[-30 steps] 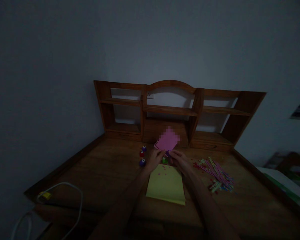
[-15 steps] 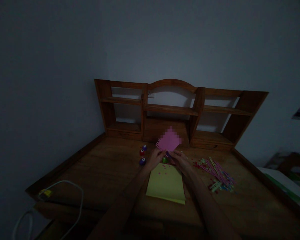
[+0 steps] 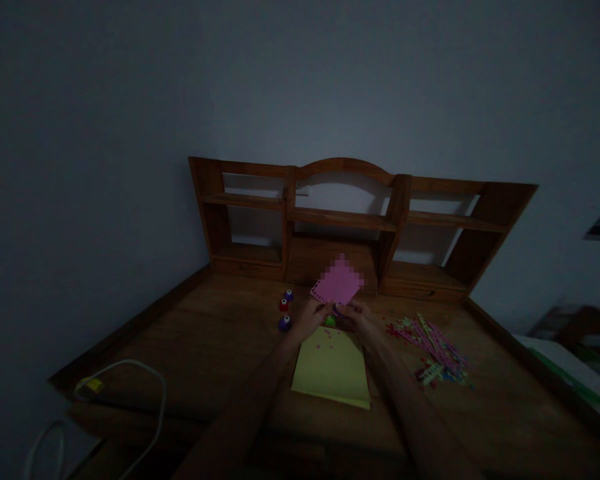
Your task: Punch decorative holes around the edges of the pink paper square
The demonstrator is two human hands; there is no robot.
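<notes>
Held up over the desk is a sheet of pink paper with a row of holes along its left edge; part of it is pixelated. My left hand pinches its lower edge. My right hand is closed around a small purple craft punch, which sits at the paper's bottom corner. Just below the hands lies a green craft punch, partly covered. Under them a yellow paper pad carries several tiny pink cut-outs.
Left of the hands stand a red craft punch and two purple ones. Cut paper strips and scraps are piled at the right. A wooden shelf unit backs the desk. A white cable crosses the front left.
The pink paper has shifted very slightly, and my right fingers have moved a little on the purple punch, whose top shows more. Other things stay in place.
</notes>
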